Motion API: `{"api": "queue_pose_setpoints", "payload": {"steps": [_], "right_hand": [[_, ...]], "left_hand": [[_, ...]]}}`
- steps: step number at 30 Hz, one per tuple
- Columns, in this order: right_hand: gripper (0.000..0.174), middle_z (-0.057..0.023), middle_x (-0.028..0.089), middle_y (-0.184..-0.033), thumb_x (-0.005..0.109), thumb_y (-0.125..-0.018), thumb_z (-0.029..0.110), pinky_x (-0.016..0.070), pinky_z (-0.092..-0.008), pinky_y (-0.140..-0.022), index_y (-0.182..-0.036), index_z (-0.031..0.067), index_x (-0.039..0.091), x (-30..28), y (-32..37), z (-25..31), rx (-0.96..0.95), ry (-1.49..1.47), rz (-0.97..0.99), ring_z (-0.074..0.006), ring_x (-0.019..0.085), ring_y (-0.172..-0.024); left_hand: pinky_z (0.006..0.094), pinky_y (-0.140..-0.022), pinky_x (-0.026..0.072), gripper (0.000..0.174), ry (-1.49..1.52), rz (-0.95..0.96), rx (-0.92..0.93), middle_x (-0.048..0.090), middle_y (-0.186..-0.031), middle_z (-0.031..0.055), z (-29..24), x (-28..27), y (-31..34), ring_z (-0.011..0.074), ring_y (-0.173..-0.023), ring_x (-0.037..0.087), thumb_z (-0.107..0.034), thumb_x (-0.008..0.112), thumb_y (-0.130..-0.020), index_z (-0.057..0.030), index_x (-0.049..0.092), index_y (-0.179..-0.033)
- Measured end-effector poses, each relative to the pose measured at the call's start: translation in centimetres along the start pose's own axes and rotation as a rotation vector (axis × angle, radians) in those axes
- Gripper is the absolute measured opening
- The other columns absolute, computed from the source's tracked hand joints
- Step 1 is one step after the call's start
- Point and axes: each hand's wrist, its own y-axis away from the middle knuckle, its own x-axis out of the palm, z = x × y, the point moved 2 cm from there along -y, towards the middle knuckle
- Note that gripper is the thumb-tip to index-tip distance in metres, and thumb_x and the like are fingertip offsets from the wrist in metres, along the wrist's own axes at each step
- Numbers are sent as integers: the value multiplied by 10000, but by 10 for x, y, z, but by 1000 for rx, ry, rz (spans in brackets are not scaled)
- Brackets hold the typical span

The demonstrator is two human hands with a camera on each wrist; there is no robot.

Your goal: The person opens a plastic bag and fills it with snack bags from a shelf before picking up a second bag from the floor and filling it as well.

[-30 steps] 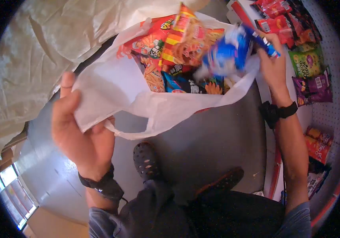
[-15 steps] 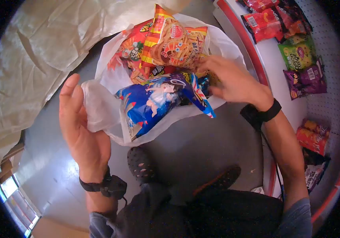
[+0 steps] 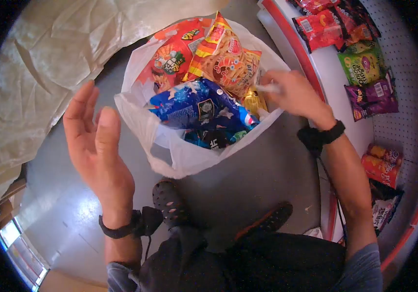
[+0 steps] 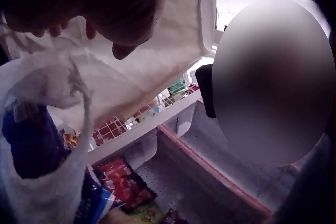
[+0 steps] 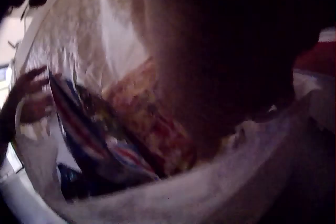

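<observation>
A white plastic bag (image 3: 204, 168) stands open, full of snack packets. On top lies a blue snack packet (image 3: 187, 104); behind it are a yellow-and-red striped snack packet (image 3: 231, 63) and a red one (image 3: 175, 56). My right hand (image 3: 296, 97) is at the bag's right rim, curled fingers pinching a bit of white plastic there. My left hand (image 3: 99, 151) is raised to the left of the bag, its fingers and thumb extended and nothing in it. The left wrist view shows that hand (image 4: 105, 8) dark above the bag's handle (image 4: 84, 98).
Along the right runs a white shelf (image 3: 316, 63) with a red edge, holding red packets (image 3: 323, 29), a green packet (image 3: 365, 68) and a purple packet (image 3: 374, 97). A beige cloth (image 3: 33, 73) drapes at the left. My shoes (image 3: 267, 221) stand on the grey floor below.
The blue packet has gone from my right hand into the bag and settled deeper. My left hand has come off the bag's left side. My right hand has shifted to the right rim.
</observation>
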Motion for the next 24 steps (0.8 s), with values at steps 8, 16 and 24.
{"api": "queue_pose_setpoints", "payload": {"steps": [8,16,24], "right_hand": [[177,53,577,-823,654,-1052,223,339,-181,-562,-1141,72,679,-110,12,14,-9,-929,-900,-6,461,-684],[214,27,545,-714,595,-1084,258,402,-199,-508,-1122,48,581,-122,28,102,-94,-907,-958,-43,487,-558],[208,32,529,-677,562,-1098,249,338,-168,-470,-1106,42,565,-121,38,121,-373,-784,-876,-11,432,-512]], "left_hand": [[491,-1185,345,703,-514,353,394,488,-1526,227,-3,21,9,399,-1436,455,-323,830,-858,-31,551,-1434],[514,-1207,326,813,-664,629,459,458,-1562,230,18,79,26,398,-1458,432,-289,854,-830,-33,479,-1505],[557,-1149,360,509,-749,721,607,718,-1194,221,48,162,-1,376,-1178,665,-337,659,-976,-47,567,-1384]]}}
